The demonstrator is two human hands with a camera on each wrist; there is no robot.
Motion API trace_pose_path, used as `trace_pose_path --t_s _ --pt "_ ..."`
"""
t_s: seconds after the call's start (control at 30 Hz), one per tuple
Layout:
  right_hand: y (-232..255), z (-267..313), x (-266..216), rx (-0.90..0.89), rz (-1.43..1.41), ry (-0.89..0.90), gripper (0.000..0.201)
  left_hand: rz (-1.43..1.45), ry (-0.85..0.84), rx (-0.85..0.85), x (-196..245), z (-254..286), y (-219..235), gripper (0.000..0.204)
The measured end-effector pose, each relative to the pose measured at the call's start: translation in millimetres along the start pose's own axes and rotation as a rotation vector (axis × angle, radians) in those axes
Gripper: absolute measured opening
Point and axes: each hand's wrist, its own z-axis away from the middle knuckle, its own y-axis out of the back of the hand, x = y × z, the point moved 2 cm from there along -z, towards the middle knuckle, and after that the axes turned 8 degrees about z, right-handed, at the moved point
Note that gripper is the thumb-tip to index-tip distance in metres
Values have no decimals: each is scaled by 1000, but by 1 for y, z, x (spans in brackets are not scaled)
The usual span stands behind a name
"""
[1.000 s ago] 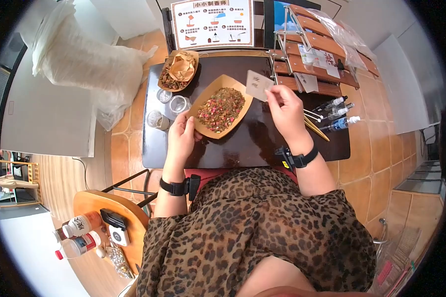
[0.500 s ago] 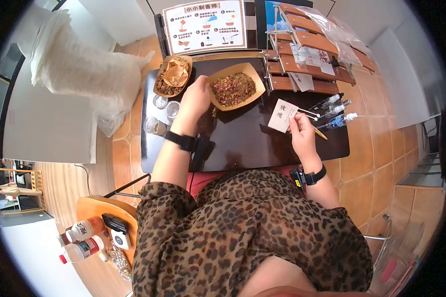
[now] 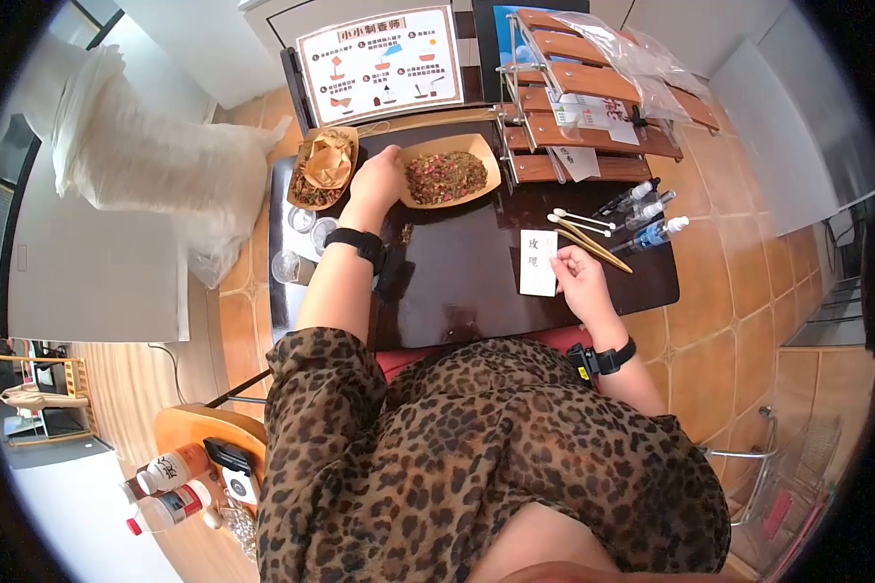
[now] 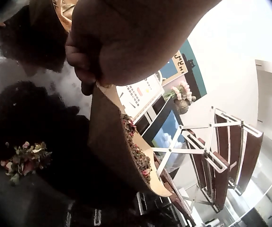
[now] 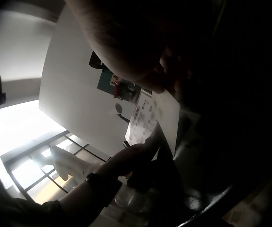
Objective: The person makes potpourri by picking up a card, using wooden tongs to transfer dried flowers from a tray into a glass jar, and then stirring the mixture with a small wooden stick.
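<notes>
In the head view the left hand (image 3: 378, 182) grips the left end of a brown paper tray (image 3: 457, 200) of mixed dried herbs and petals (image 3: 445, 178), at the back of the dark table. The left wrist view shows curled fingers on the tray's corner (image 4: 108, 142). Between thumb and fingers the right hand (image 3: 585, 285) pinches a white card (image 3: 538, 262) with two written characters, above the table's right front part. In the right wrist view the card (image 5: 168, 118) is seen at an angle beside the dark hand.
Left of the tray stand a second paper tray (image 3: 306, 187) and several clear cups (image 3: 286, 265). Spilled herb bits (image 3: 406, 233) lie on the table (image 3: 457, 282). Tweezers (image 3: 598, 246), cotton swabs and spray bottles (image 3: 659, 233) lie at the right, below a folded wooden rack (image 3: 593, 124). A printed sign (image 3: 384, 66) stands behind.
The tray has moved away from the body to the back of the table with the left hand. The right hand has brought the card down and nearer, its characters now facing up.
</notes>
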Motion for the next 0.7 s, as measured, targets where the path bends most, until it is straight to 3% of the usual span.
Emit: trace_pose_path --t_s 0.27,0.37,0.47,0.57,0.7 --pt "-9 -6 -15 -106 35 -132 12 64 -71 28 -4 -4 -9 35" --pt "-15 -16 -10 -135 48 -170 12 14 -98 153 14 16 7 40" --pt "-24 -24 -15 -191 61 -206 13 177 -173 253 15 47 14 41" --pt "-42 -34 -25 -268 48 -206 14 224 -331 228 20 101 14 46" --pt "-73 -48 -39 -329 60 -192 13 149 -179 12 14 157 -2 75"
